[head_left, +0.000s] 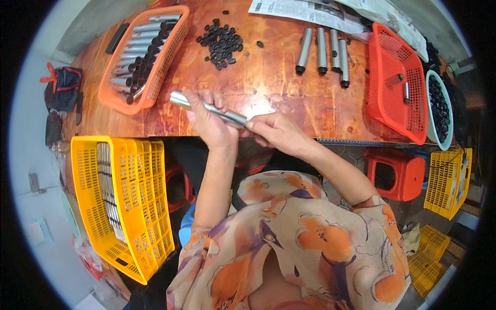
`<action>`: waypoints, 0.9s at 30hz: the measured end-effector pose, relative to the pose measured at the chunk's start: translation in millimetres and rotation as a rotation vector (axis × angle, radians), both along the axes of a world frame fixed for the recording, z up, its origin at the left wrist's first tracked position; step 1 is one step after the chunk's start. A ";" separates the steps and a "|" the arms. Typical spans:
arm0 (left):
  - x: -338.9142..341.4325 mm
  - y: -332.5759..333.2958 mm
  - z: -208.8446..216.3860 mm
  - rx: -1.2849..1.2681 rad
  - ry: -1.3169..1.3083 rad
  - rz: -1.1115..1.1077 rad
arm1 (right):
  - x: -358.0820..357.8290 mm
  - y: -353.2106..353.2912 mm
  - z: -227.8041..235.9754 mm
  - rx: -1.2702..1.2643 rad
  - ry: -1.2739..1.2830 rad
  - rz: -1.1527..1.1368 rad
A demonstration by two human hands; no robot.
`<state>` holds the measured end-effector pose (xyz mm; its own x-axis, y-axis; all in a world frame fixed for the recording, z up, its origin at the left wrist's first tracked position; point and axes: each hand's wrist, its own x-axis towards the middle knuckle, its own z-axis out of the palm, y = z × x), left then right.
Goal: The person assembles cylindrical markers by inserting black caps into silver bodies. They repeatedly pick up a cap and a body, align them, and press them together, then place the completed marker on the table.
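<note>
A silver metal tube (233,118) lies aslant across my hands, just above the table's near edge. My left hand (211,121) is wrapped round its middle, with the tube's far left end sticking out past the fingers. At the other end, my right hand (276,133) is closed, thumb and fingers pinching the tip. Whatever small part may sit inside that pinch is hidden. Beyond my hands, a heap of small black caps (219,44) is spread on the table. Several silver tubes with black ends (321,50) lie side by side to the right.
An orange basket (164,77) of silver tubes stands at the left of the wooden table (289,98). On the right are a red basket (380,98) and a pale green bowl (448,137) of black parts. A yellow crate (137,206) is beside me; a red stool (408,178) is at right.
</note>
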<state>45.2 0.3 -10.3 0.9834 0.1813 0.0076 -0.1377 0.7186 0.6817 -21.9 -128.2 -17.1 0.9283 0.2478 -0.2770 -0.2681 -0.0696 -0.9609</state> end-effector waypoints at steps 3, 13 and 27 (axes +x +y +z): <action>-0.8 7.6 6.0 -0.068 0.120 -0.021 | -1.2 -6.0 8.2 -0.056 -0.223 -0.057; 5.8 3.0 -0.7 -0.191 0.194 -0.053 | -4.2 2.6 22.1 0.228 -0.309 -0.425; 13.5 11.3 17.3 -0.175 0.179 -0.074 | 11.4 -0.8 17.9 0.075 -0.639 -0.492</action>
<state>58.7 11.7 7.0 0.9770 0.0921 -0.1925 0.0310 0.8314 0.5549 -10.4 -129.0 0.8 0.9092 -0.2333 0.3448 0.3511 -0.0155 -0.9362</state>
